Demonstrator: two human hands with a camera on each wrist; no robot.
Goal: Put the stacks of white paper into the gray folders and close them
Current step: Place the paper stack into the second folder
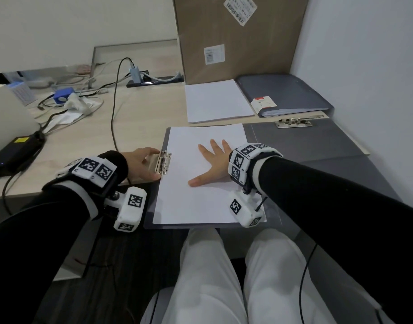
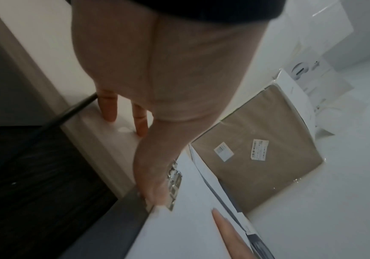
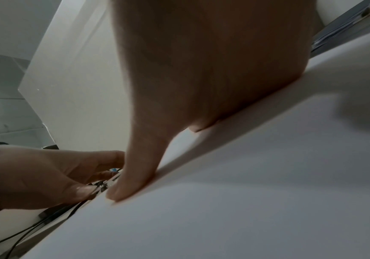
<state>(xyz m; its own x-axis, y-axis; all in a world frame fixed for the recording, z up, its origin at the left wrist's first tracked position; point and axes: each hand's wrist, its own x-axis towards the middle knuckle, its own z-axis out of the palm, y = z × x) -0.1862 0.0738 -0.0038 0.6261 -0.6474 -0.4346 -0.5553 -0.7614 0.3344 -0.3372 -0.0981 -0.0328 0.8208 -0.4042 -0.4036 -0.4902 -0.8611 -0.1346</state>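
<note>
Table [image 1: 135, 113], light wood-grain surface. At its back right a large brown cardboard box [image 1: 238, 36] stands upright against the wall, bearing two white barcode labels. To the box's left a black power strip [image 1: 154, 81] lies along the back edge, with a gray adapter plugged in; a dark cable [image 1: 114, 108] runs from it toward the near table edge. Far left: a small blue cube-shaped device [image 1: 64, 96] among tangled cables and crumpled white material, and a black power brick [image 1: 16, 153] with a yellow label.

White walls [image 1: 60, 26] meet at a pale wood desk [image 1: 140, 113]; a tall cardboard box [image 1: 236, 38] leans at the back. Dark floor [image 1: 121, 265] below.
</note>
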